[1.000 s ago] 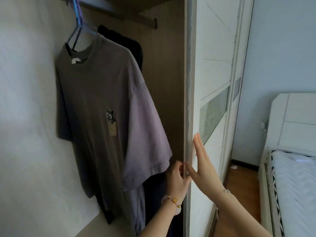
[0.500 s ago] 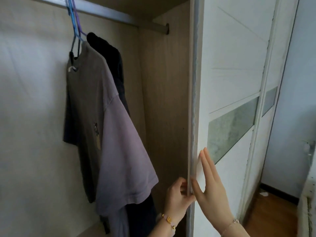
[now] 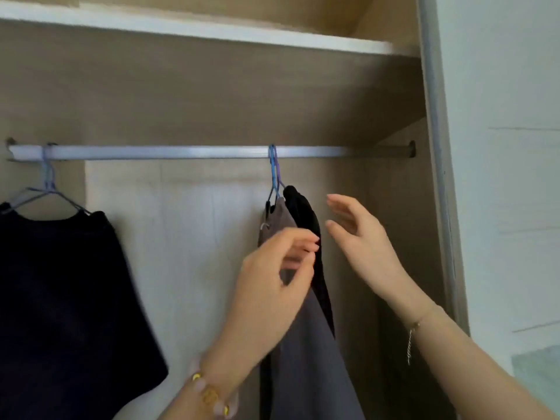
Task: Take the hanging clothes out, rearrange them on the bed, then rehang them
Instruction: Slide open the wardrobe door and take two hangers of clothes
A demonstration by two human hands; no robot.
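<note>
A grey T-shirt (image 3: 309, 344) and a black garment (image 3: 306, 213) behind it hang edge-on from blue and purple hangers (image 3: 274, 174) on the silver wardrobe rail (image 3: 188, 152). My left hand (image 3: 272, 283) is raised in front of the grey shirt's shoulder, fingers curled and close to the cloth; whether it grips the cloth is unclear. My right hand (image 3: 360, 237) is open just right of the black garment, fingers spread, touching nothing. A dark navy top (image 3: 63, 304) hangs on a pale blue hanger (image 3: 48, 189) at the rail's left end.
A white shelf (image 3: 212, 31) runs above the rail. The sliding wardrobe door's edge (image 3: 436, 165) stands at the right, close beside my right forearm. The wooden back panel (image 3: 188, 253) shows between the two groups of clothes.
Both hands left the sliding door's edge and rose to the hanging grey shirt and black garment. My view swung up and left, bringing the rail, shelf and navy top into sight.
</note>
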